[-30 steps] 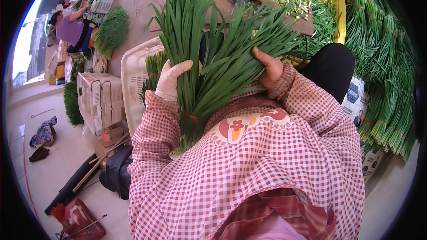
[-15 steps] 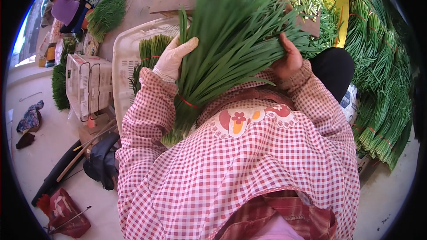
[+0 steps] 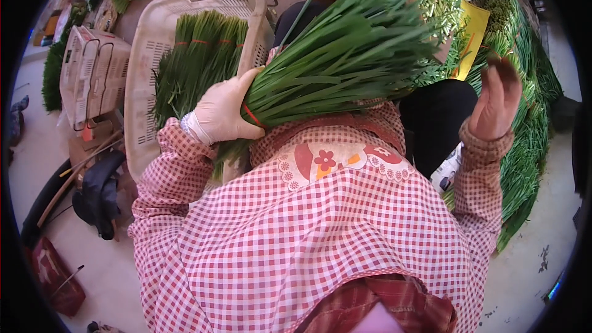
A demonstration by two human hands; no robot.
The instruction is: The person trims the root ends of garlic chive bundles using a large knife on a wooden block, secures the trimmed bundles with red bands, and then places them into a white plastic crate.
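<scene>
A thick bunch of garlic chives (image 3: pixel 345 61) lies across my front, its leaves spreading toward the upper right. My left hand (image 3: pixel 223 110), in a whitish glove, is closed around the bunch near its stem end. A red band (image 3: pixel 251 115) circles the stems beside the gloved fingers; the lower stem ends are partly hidden by hand and sleeve. My right hand (image 3: pixel 495 100) is bare and raised apart from the bunch, off to the right. Its fingers are stretched up, slightly blurred, with nothing in them.
A white plastic basket (image 3: pixel 139 68) at left holds several banded chive bunches (image 3: pixel 200 65). Beyond it stands another white crate (image 3: pixel 92 80). Cut pale stem pieces (image 3: pixel 435 0) lie at the upper right, near a yellow sheet (image 3: pixel 472 34). A large chive pile (image 3: pixel 527 160) fills the right.
My right hand has let go of the leaves and moved right. My left hand has shifted down to the banded stems, and the bunch tilts further right. The view has shifted, showing more of the basket.
</scene>
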